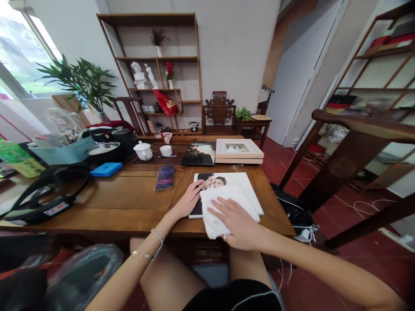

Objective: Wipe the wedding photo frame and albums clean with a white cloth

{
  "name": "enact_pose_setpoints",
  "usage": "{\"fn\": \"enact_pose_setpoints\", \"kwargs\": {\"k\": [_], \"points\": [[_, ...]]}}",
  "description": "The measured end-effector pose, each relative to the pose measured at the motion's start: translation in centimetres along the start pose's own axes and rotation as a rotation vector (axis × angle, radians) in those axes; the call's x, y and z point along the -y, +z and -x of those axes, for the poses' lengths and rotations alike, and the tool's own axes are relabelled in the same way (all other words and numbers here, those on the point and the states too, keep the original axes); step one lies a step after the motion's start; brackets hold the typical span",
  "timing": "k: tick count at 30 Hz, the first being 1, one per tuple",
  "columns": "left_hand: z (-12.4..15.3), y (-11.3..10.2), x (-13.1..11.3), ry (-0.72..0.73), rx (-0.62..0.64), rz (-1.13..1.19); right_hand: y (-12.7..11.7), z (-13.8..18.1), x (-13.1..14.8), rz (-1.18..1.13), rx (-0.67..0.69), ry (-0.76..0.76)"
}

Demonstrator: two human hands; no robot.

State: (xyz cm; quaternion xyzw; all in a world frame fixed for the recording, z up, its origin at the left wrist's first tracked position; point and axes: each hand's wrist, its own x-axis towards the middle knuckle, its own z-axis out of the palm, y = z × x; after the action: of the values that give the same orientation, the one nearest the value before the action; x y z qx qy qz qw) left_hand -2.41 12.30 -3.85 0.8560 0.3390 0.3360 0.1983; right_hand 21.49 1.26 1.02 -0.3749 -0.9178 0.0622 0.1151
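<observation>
Pale pink frames [257, 155] and a dark photo panel [191, 158] sit behind my work. My right grip [238, 221] lies flat, unclenched, on a fluffy white cloth [209, 225] over a smooth couple portrait [253, 186] on the wooden bench [138, 190]; my left grip [187, 202] rests loose-fingered on its left side. A shelf clock [148, 108] reads "03".

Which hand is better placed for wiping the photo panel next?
Probably the right hand: it lies spread on the white cloth, over the photo panel, while the left hand is off the cloth, by the panel's left edge.
</observation>
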Motion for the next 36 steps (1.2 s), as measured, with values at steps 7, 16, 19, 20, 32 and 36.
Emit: {"fn": "enact_pose_setpoints", "kwargs": {"k": [7,16,19,20,32,36], "points": [[0.1,-0.1,-0.1,-0.005,0.006,0.006,-0.8,-1.2,-8.7,0.067,-0.091,0.148],[0.1,-0.2,-0.4,-0.010,-0.011,-0.007,-2.4,-0.9,-10.9,0.057,-0.072,0.237],[0.1,0.0,-0.4,-0.008,-0.034,-0.010,-2.3,1.5,-6.2,0.072,-0.005,0.199],[0.1,0.0,-0.4,-0.009,-0.037,-0.010,-2.2,2.3,-4.5,0.078,0.002,0.175],[0.1,-0.2,-0.2,-0.009,0.022,-0.008,-1.8,-2.7,-7.9,0.079,-0.035,0.251],[0.1,-0.2,-0.3,-0.009,0.007,-0.003,-2.6,-4.1,-11.1,0.107,-0.061,0.456]]}}
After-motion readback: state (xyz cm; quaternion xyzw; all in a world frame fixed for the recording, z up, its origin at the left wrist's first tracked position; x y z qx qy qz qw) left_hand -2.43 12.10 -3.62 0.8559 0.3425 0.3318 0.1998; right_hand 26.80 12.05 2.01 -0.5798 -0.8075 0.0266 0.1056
